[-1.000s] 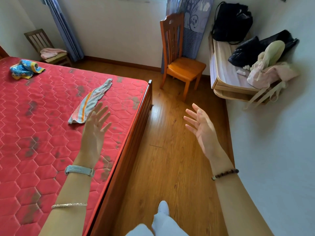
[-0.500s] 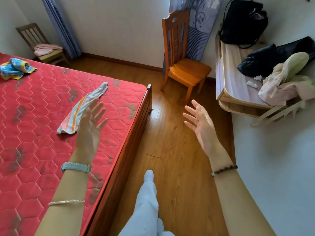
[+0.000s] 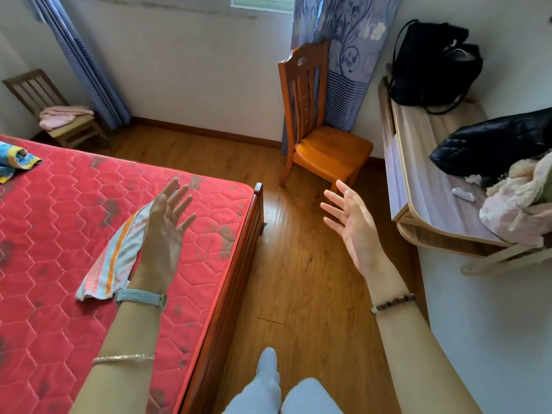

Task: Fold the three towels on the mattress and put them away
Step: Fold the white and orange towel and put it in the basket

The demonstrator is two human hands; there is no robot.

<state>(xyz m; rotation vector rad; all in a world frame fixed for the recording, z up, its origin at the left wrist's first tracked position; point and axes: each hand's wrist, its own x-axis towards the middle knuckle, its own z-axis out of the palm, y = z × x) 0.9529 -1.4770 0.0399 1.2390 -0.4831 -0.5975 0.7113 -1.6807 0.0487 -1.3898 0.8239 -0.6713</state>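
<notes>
At 6 o'clock, nearest the camera, the person's legs (image 3: 268,386) in pale trousers stand on the wooden floor (image 3: 298,279), just beside the bed frame (image 3: 239,264). The left hand (image 3: 167,231) is raised at 9 o'clock over the red quilted mattress (image 3: 44,279). Its fingers are straight and spread, its palm is turned inward, and it grips nothing. The right hand (image 3: 352,225) is up at 3 o'clock over the floor, likewise spread wide and empty, with its palm facing the left one.

The striped towel (image 3: 116,258), pale with an orange band, lies unfolded and rumpled on the mattress at 9 o'clock. It runs diagonally, and the left hand and wrist cover its upper end, so whether they touch it cannot be told. Well apart from it, at 10 o'clock at the picture's left edge, a blue and yellow towel (image 3: 15,158) sits bunched on the mattress and is partly cut off.

Farther on, at 1 o'clock, an orange wooden chair (image 3: 328,147) stands against a patterned curtain (image 3: 346,55). At 2 to 3 o'clock a wooden desk (image 3: 424,180) bears a black bag (image 3: 433,61), a dark quilted item (image 3: 493,147) and a pale pink bundle (image 3: 519,204). Farthest, at 10 o'clock, a dark chair (image 3: 33,88) holds a pink cloth (image 3: 64,115)
</notes>
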